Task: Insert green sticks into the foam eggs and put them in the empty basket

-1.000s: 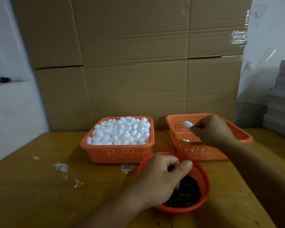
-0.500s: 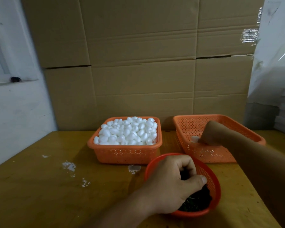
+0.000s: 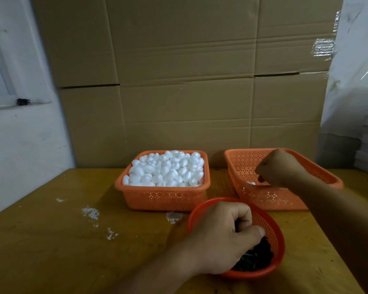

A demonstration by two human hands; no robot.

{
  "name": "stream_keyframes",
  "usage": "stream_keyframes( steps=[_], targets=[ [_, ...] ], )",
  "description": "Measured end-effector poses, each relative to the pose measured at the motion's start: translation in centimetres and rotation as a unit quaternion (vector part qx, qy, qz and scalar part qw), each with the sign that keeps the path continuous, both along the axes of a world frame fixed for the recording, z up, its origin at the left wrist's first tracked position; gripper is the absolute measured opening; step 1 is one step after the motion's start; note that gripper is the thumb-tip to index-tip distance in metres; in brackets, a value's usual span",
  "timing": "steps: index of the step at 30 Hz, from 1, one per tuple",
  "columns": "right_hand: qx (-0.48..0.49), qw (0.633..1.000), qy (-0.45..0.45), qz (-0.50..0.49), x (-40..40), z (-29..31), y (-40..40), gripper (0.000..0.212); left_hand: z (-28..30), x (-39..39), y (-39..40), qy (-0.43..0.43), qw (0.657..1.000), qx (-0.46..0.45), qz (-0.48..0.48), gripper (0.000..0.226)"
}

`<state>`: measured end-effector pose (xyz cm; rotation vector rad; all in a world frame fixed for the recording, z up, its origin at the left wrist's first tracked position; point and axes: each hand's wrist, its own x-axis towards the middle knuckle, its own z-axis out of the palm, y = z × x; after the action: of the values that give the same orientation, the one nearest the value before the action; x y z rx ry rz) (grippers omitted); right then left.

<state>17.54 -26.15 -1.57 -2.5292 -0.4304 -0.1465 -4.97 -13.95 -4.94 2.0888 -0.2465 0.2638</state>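
item: left hand, fingers curled into the round orange mesh bowl of dark green sticks, apparently pinching some. item: right hand, curled low inside the near-empty orange perforated basket over a white foam egg (whether it gripped anything could not be told). item: full orange basket of white foam eggs, just left, on the yellow wooden surface. step judged: depositing one egg, fetching the next stick. next move called for a fresh egg.

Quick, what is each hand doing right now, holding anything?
Left hand: fingers curled down into the round basket of green sticks; a grip cannot be told.
Right hand: curled inside the right basket; contents cannot be told.
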Motion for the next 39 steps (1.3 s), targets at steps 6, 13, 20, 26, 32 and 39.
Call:
stream_keyframes(
  steps=[6,13,20,26,32,39],
  targets=[
    [0.082,0.989,-0.094,0.085,-7.4,0.3,-1.1,0.017,0.4,0.5,0.9,-0.027,0.999,-0.004,0.021,0.045],
    [0.119,0.976,-0.090,0.159,-14.0,-2.8,-2.1,0.009,1.9,1.6,4.4,-0.095,0.989,0.006,0.117,0.016],
    [0.132,0.973,-0.102,0.156,-14.6,-3.8,-2.1,0.009,1.7,3.3,9.4,-0.077,0.949,0.142,0.270,0.020],
    [0.111,0.974,-0.104,0.169,-14.9,-4.3,-1.7,0.012,3.8,5.1,15.3,-0.037,0.883,0.351,0.308,0.017],
    [0.107,0.974,-0.105,0.170,-15.0,-4.4,-1.8,0.011,4.0,6.7,17.6,0.033,0.863,0.428,0.266,0.032],
    [0.092,0.976,-0.090,0.178,-15.3,-4.5,-1.7,0.010,3.6,8.2,17.4,0.087,0.854,0.449,0.246,0.037]
  ],
)
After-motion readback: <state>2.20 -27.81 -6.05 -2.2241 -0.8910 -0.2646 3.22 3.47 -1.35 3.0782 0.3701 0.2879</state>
